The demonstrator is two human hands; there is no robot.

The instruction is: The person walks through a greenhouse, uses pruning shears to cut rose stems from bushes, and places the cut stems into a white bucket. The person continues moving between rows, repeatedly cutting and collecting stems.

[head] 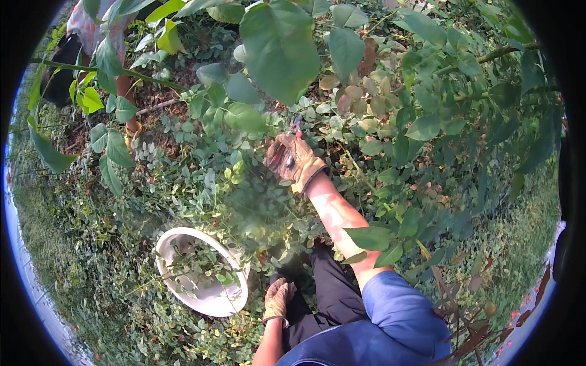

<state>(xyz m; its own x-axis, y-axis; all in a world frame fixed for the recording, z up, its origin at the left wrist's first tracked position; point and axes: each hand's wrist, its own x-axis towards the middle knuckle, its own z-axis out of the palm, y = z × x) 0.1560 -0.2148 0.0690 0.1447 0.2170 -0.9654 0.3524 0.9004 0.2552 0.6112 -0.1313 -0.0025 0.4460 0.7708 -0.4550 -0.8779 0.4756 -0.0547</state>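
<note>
My right hand (293, 160), in a tan work glove, reaches forward into the foliage, closed around the handles of pruning shears (296, 124); parts of the red and dark handles show between the fingers, and the blades point away from me into the leaves. My left hand (277, 297), in a similar glove, rests low by my dark trouser leg (300, 306); its fingers are curled, and whether anything lies inside them cannot be seen. To its left a white plastic basin (213, 299) stands tilted among the plants, holding cut leafy stems (201, 265).
Rose-like leafy stems (279, 50) hang close before the camera. A branch (430, 254) crosses beside my right arm. Low dense shrubs surround my legs. At the upper left another person's gloved hand (132, 131) reaches down, near a dark container or bag (59, 73).
</note>
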